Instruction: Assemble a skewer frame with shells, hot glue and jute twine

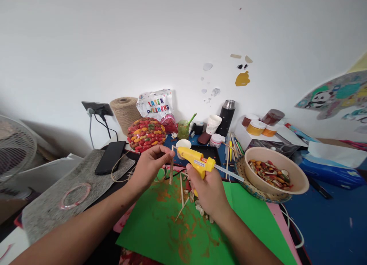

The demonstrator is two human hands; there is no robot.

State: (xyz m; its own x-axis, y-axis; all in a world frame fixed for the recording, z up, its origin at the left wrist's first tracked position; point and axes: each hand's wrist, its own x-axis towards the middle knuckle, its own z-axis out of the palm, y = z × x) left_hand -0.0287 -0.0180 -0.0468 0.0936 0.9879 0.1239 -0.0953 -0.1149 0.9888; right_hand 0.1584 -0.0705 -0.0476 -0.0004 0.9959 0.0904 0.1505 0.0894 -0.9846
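Observation:
In my right hand (pixel 210 190) is a yellow hot glue gun (pixel 197 160), with a clear glue stick (pixel 229 172) poking out of its back. Its nozzle points left, close to the top of a thin stick (pixel 171 169) that looks wrapped in twine. My left hand (pixel 151 165) pinches this stick near its upper end and keeps it upright. Loose twine (pixel 113 172) loops out left of that hand. Below lie thin wooden sticks (pixel 181 194) and several pale shells (pixel 199 208) on a green sheet (pixel 155 234) smeared with brown; my right hand partly covers the shells.
A ball covered in red and yellow pieces (pixel 146 134) stands behind my left hand, beside a twine spool (pixel 124 110). To the right, a bowl (pixel 298 177) of painted shells rests in a woven basket (pixel 239 169). A phone (pixel 110 158) lies left; a black flask (pixel 227 118) stands behind.

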